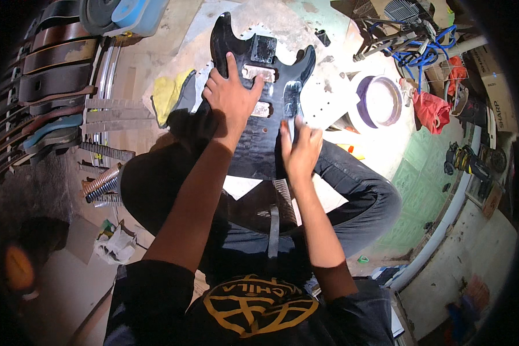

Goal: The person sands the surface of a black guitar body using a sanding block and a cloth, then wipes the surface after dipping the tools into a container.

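A black electric guitar body [259, 144] with two horns and several cut-out cavities rests across my lap. My left hand [232, 98] lies over its left side, fingers spread and thumb apart, pressing on the surface. On the body's right side is an elongated cavity [292, 95] with whitish, dusty marks. Just below that cavity my right hand [301, 151] is closed, pinching a narrow pale flat tool [291, 128] with its tip against the body. The fingers hide part of this tool, and its exact kind cannot be made out.
A yellow and dark cloth [170, 95] lies at the left. On the right stands a round tub [380, 101], near a red cloth [431, 112] and tangled blue cable [424, 55]. Guitar bodies [57, 86] are stacked far left. A small black block [323, 38] lies beyond the body.
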`<state>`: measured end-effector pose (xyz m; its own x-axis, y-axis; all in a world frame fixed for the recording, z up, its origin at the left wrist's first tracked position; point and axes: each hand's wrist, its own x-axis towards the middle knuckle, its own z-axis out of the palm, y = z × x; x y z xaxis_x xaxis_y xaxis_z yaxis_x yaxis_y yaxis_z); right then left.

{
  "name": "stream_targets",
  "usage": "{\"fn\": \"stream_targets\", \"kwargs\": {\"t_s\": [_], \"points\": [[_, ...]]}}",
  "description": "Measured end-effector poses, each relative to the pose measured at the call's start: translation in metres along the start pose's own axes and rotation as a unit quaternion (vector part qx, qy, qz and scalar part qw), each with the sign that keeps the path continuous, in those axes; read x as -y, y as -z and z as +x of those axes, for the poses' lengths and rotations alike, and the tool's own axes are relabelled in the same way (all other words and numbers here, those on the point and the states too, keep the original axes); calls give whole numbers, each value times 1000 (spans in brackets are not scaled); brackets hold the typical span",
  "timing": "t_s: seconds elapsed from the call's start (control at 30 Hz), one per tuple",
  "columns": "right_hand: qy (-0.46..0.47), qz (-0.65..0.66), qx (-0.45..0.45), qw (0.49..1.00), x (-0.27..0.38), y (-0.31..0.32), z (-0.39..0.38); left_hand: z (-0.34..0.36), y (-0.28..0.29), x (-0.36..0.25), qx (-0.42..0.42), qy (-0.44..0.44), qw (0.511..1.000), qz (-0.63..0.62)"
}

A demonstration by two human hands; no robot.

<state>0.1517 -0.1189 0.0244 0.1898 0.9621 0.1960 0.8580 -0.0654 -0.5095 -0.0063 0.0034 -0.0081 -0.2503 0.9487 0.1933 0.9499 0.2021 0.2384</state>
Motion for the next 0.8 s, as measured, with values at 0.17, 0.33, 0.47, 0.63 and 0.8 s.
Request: {"fn": "stream_targets", "kwargs": {"t_s": [0.17,0.33,0.47,0.63,0.8], "points": [[25,-25,14,999,-3,9,-43,5,11,-2,43,30,999,-13],[-12,-7,15,1000,4,4,-7,5,11,-2,50,27,998,-27],[6,8,28,1000,1,15,-39,4,15,-4,56,28,998,-26],[-11,5,2,1000,1,-2,-1,5,15,-2,59,25,997,-31],[26,12,18,999,-9,7,-36,9,13,-5,54,28,998,-20]]}}
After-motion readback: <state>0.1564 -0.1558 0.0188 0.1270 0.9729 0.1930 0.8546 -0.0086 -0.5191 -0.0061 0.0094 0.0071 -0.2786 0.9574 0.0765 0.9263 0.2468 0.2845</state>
